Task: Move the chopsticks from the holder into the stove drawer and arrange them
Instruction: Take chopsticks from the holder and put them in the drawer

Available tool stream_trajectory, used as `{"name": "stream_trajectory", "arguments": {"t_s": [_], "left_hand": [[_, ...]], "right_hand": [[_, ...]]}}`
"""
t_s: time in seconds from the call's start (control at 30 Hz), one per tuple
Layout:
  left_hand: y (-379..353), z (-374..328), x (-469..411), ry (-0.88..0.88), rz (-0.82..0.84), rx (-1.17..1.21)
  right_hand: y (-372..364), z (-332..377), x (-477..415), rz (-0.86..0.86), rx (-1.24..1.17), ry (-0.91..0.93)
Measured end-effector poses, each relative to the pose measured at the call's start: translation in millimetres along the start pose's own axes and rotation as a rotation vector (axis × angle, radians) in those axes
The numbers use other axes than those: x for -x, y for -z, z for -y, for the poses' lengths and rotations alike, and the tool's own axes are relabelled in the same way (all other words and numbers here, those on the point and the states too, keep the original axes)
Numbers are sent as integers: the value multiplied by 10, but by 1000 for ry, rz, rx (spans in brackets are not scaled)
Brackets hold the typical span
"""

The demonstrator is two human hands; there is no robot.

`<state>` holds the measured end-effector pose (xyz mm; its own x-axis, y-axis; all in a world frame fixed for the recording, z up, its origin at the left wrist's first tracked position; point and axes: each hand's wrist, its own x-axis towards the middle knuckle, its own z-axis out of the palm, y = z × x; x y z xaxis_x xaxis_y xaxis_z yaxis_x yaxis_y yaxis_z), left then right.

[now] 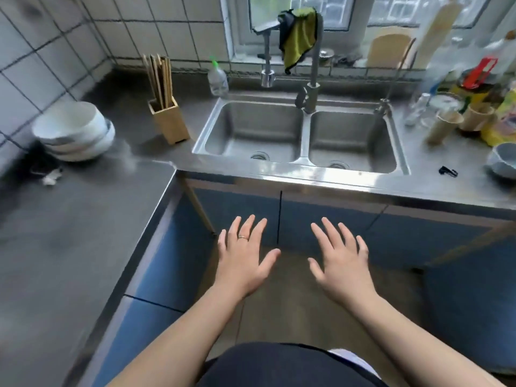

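Several wooden chopsticks [159, 79] stand upright in a square wooden holder [169, 121] on the steel counter, left of the sink. My left hand [243, 258] and my right hand [340, 261] hover side by side in front of the blue cabinet doors, below the counter edge. Both have their fingers spread and straight and hold nothing. Both hands are well short of the holder. No stove drawer can be made out in this view.
A double steel sink [303, 160] with a tall faucet [312, 79] and a green cloth [298, 37] is straight ahead. Stacked white bowls [75, 132] sit at the left. Bottles, wooden cups [446, 127] and a bowl [502, 163] crowd the right counter.
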<state>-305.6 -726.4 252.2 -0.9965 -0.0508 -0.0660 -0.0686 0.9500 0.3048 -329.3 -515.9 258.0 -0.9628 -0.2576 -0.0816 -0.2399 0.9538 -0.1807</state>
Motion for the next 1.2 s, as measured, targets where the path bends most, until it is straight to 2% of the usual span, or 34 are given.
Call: {"name": "stream_trajectory", "arguments": {"t_s": [0.27,0.77,1.03,1.2], "left_hand": [[387,737,-701,209,-136,73],[1138,1462,-2282,493,-387,202],[1470,2229,-3020,576,-468,413],[1707,2792,-3572,549,-485,628]], "right_hand": [[154,727,-1281,-1,-38,242],[670,1507,-3714,9,-74,544],[710,2184,-4525,45,-266,537],[650,2712,-4918,131,-637,423]]}}
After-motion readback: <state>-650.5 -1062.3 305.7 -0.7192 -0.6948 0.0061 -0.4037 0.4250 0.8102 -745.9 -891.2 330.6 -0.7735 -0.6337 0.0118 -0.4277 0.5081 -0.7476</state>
